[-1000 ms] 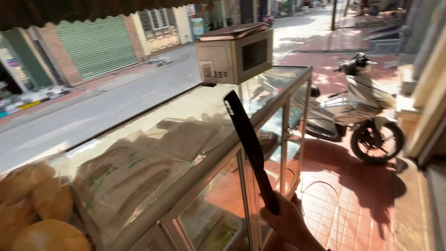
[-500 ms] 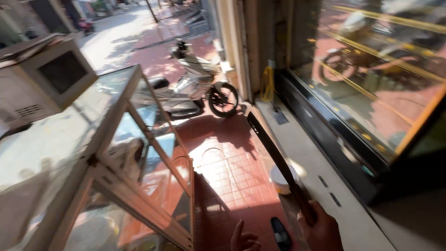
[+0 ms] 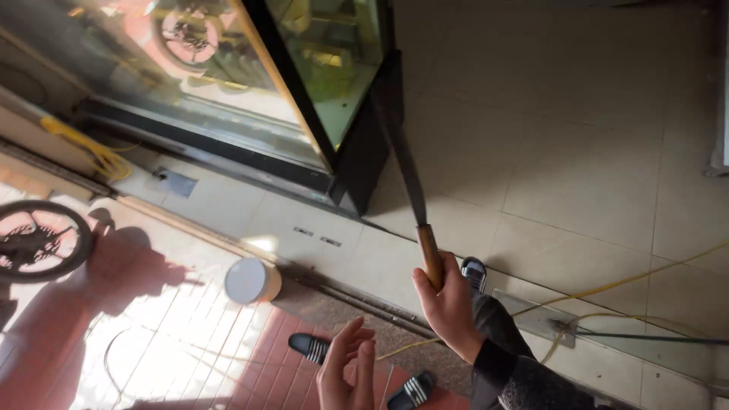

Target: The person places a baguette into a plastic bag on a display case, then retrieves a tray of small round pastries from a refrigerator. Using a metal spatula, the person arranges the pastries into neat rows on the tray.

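The knife (image 3: pixel 402 159) blade tip blurs into the dark cabinet (image 3: pixel 357 152) (edge indistinct); left hand (image 3: pixel 348 372) cut off below.

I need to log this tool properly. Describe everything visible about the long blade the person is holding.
The long blade is a dark, flat, narrow strip, seemingly metal, widening toward its squared far end. It joins a short brown wooden handle. The right hand grips the handle's lower end, fingers wrapped round it. The blade points up and away, leaning slightly left, in front of the dark-framed glass cabinet. Nothing else touches it; the left hand is open below, apart from it.
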